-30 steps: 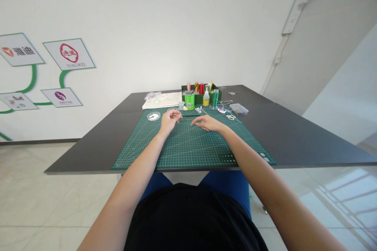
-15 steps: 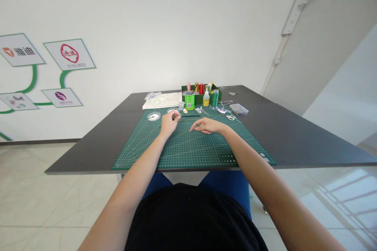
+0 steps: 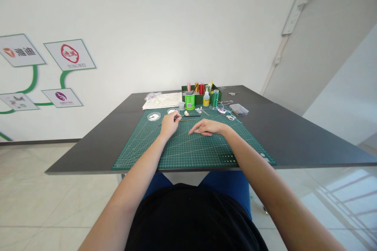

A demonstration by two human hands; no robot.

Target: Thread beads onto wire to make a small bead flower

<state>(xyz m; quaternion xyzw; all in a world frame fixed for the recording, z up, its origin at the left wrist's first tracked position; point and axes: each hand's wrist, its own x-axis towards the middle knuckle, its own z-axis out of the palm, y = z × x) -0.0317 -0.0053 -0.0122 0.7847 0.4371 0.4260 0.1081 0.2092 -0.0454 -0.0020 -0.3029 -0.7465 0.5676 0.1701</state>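
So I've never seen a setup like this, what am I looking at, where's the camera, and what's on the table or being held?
There's no machine here: it's a person working with two bare hands. The camera is worn on their head, looking forward and down, so their forearms reach away from you.

A green gridded mat lies on a dark table. Toward the back are a bright green can, a bottle with a yellow label and a dark green box of colourful items. A shallow round dish sits at left.

The left hand has its fingertips together near a thin black stick; whether it holds something is too small to tell. The right hand shows nothing in it.
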